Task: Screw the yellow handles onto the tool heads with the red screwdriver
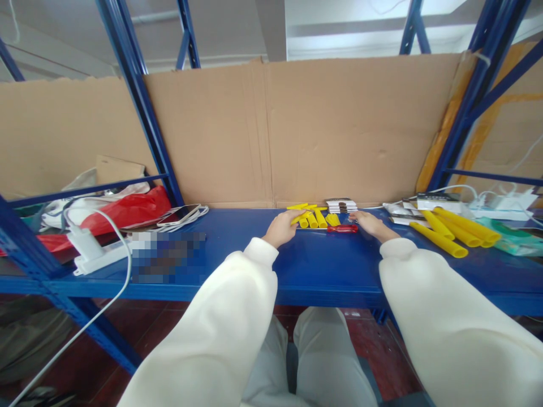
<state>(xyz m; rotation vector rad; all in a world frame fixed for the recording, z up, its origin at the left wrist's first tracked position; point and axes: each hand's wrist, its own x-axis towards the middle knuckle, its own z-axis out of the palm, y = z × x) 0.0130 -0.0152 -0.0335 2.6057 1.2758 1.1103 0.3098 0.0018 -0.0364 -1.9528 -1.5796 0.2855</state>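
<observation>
My left hand [280, 228] is closed on the end of a yellow tube [301, 217], at the left of a small group of short yellow tubes [313, 220]. A screwdriver with a red handle [343, 229] lies just in front of that group, its thin shaft pointing left toward my left hand. My right hand [370, 223] is at the right of the screwdriver handle, fingers drawn together; whatever they pinch is too small to make out. Behind, between the hands, sits a stack of small white-and-dark boxes [341, 206].
Longer yellow tubes [460, 229] lie at the right beside more small boxes [439, 201], a green packet [520, 236] and a white power strip [504, 204]. Leftward are a red bag [131, 212], cables and another power strip [102, 257]. Cardboard [348, 130] walls the blue shelf's back [331, 265].
</observation>
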